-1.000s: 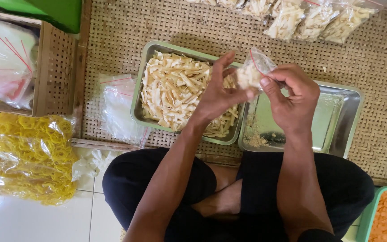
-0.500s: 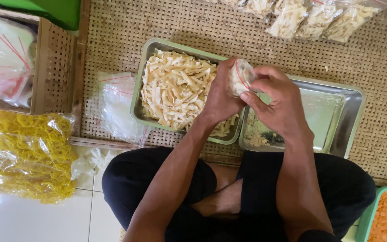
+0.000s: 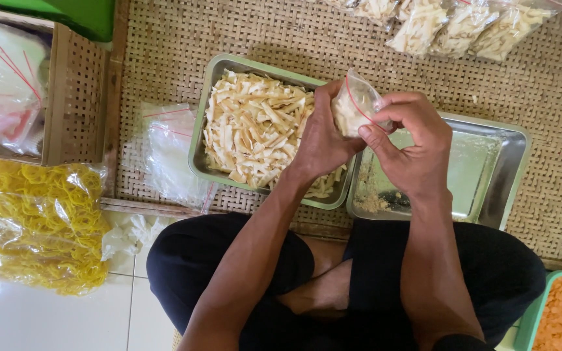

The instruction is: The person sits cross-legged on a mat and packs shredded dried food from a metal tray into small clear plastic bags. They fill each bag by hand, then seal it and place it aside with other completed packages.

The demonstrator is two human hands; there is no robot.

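Left hand and right hand gripping small chip bag between them, above trays

Our left hand, open with fingers spread over tray of pale chips a second ago, now wraps around small clear bag. Our right hand has dropped from bag's top edge; fingertips now pinch its red-striped mouth. Bag sits lower, between both hands.
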